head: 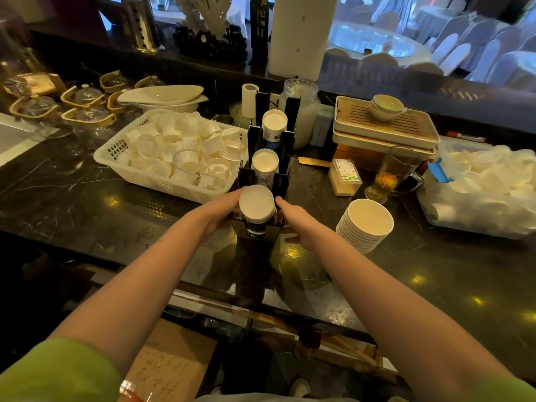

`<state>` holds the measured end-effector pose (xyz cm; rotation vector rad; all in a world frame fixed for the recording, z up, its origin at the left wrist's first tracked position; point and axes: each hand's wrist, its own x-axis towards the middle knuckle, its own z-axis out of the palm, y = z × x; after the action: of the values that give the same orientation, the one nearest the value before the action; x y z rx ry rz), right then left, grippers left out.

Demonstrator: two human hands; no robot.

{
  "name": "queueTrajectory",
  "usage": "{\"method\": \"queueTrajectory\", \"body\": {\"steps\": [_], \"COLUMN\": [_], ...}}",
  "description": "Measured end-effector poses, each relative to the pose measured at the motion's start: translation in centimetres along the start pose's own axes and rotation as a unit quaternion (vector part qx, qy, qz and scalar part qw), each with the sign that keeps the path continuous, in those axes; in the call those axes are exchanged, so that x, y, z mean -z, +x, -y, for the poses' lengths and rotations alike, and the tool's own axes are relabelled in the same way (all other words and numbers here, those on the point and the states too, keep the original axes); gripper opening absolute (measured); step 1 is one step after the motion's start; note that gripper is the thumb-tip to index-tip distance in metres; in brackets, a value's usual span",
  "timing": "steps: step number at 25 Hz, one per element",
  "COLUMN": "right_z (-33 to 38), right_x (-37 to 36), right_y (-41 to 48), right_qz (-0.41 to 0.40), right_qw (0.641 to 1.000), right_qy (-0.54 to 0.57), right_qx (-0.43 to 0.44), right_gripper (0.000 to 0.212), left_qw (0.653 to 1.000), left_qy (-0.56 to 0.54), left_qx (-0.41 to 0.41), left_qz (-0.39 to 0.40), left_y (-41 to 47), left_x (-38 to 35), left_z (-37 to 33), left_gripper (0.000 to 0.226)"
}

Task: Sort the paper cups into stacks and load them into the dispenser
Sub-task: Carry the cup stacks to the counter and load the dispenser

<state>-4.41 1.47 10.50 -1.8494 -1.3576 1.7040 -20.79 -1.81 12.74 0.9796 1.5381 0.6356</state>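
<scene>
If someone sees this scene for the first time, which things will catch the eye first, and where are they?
At the centre, the left hand and right hand flank the nearest cup stack in the black dispenser. To its left a white basket holds loose paper cups; to its right stands a stack of white bowls.

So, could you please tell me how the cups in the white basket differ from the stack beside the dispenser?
The cups in the white basket lie loose and jumbled, tipped every way; the stack of cups is nested neatly, mouth up. The basket's cups look smaller, the stack's wider. Both are plain white.
</scene>
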Motion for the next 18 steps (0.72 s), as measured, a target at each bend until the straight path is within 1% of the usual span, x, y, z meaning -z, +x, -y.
{"method": "queueTrajectory", "body": {"steps": [1, 2, 3, 5, 7, 8, 9, 11, 13, 15, 16, 18], "right_z": [-0.3, -0.7, -1.0, -1.5, -2.1, -2.5, -2.9, -3.6, -3.8, -3.6, -3.5, -3.6], "right_x": [0.0, -0.1, -0.1, 0.1, 0.0, -0.2, -0.4, -0.8, -0.7, -0.3, 0.2, 1.7], "right_y": [-0.4, -1.0, -1.8, -3.6, -3.8, -3.4, -2.9, -2.2, -1.9, -2.4, -3.0, -5.0], "right_qz": [0.002, 0.001, -0.005, -0.019, -0.041, -0.06, -0.081, -0.109, -0.108, -0.091, -0.089, -0.112], "right_qw": [1.0, 0.998, 0.993, 0.966, 0.937, 0.924, 0.912, 0.899, 0.901, 0.904, 0.902, 0.892], "right_qy": [0.006, 0.01, 0.009, -0.018, -0.073, -0.106, -0.132, -0.144, -0.141, -0.158, -0.165, -0.162], "right_qx": [0.018, 0.059, 0.122, 0.257, 0.339, 0.363, 0.38, 0.399, 0.395, 0.387, 0.389, 0.408], "right_gripper": [0.062, 0.059, 0.054, 0.05, 0.05, 0.049, 0.046, 0.041, 0.04, 0.042, 0.044, 0.049], "left_qw": [1.0, 0.999, 0.997, 0.984, 0.96, 0.951, 0.945, 0.942, 0.943, 0.938, 0.926, 0.884], "left_qy": [0.011, 0.02, 0.026, 0.049, 0.094, 0.108, 0.109, 0.102, 0.109, 0.149, 0.181, 0.217], "left_qx": [-0.01, -0.03, -0.068, -0.169, -0.255, -0.277, -0.291, -0.297, -0.292, -0.293, -0.301, -0.357], "left_qz": [0.004, 0.002, -0.001, -0.024, -0.065, -0.088, -0.106, -0.122, -0.114, -0.114, -0.134, -0.209], "left_y": [-0.1, -0.3, -0.5, -0.9, -1.1, -1.0, -0.9, -0.6, -0.5, -0.7, -1.0, -2.4], "left_x": [0.1, 0.2, 0.2, 0.0, -0.3, -0.5, -0.8, -1.3, -1.2, -1.1, -1.2, -2.3], "left_z": [0.5, 1.1, 1.8, 3.3, 4.8, 5.4, 5.8, 6.2, 6.2, 6.0, 5.7, 4.6], "left_gripper": [0.057, 0.064, 0.067, 0.062, 0.052, 0.048, 0.045, 0.043, 0.043, 0.044, 0.046, 0.046]}}
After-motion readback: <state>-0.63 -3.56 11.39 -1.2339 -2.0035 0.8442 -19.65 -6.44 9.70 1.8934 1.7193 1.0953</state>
